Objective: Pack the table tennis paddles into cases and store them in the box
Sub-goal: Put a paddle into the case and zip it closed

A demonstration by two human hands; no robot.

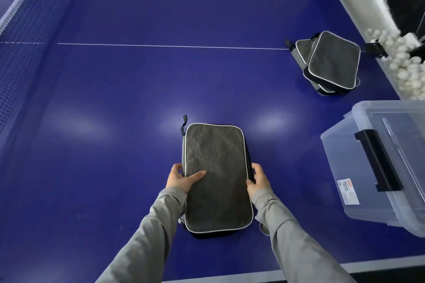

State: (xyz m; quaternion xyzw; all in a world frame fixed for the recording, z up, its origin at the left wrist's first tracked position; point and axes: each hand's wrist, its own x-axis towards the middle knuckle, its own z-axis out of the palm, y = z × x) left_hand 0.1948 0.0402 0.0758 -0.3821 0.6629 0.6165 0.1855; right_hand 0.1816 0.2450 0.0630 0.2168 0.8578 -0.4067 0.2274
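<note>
A closed grey paddle case (217,167) with pale piping lies flat on the blue table (138,89), near its front edge. My left hand (181,178) grips the case's left side, thumb laid on top. My right hand (258,179) grips its right side, fingers curled round the edge. Two more cases (331,62) are stacked at the far right of the table. A clear plastic box (358,167) with a black latch and its lid on stands at the right. No paddle is in sight.
The net (20,30) runs along the left. A trough of several white balls (404,60) sits past the table's right edge. A white centre line (161,46) crosses the table beyond the case.
</note>
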